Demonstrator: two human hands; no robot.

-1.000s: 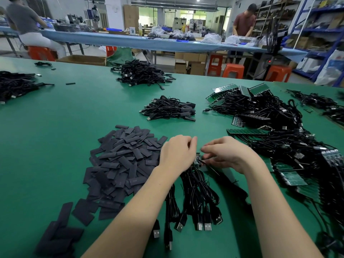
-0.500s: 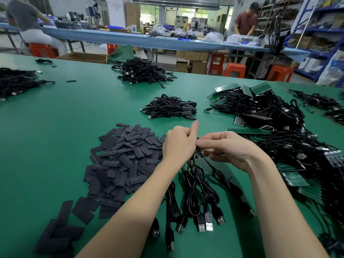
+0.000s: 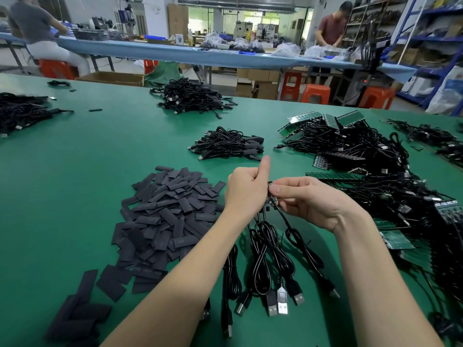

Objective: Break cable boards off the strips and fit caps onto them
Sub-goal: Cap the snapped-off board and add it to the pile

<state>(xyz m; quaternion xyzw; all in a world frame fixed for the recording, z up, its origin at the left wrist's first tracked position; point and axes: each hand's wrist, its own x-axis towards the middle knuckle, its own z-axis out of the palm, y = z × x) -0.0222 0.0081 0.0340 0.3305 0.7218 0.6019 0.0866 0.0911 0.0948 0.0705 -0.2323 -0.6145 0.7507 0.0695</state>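
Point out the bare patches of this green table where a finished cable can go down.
Bare green table lies left of the black caps pile, and between that pile and the far cable heap. The right side is crowded with tangled cables and board strips; hanging cables fill the space under the hands.

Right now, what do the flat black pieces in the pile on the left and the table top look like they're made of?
Black pieces: probably thin plastic or rubbery sleeve material, matte; they lie flat, with faint print on some. Table top: looks like a green rubber or vinyl mat, smooth with a dull sheen. Neither can be settled by sight alone.
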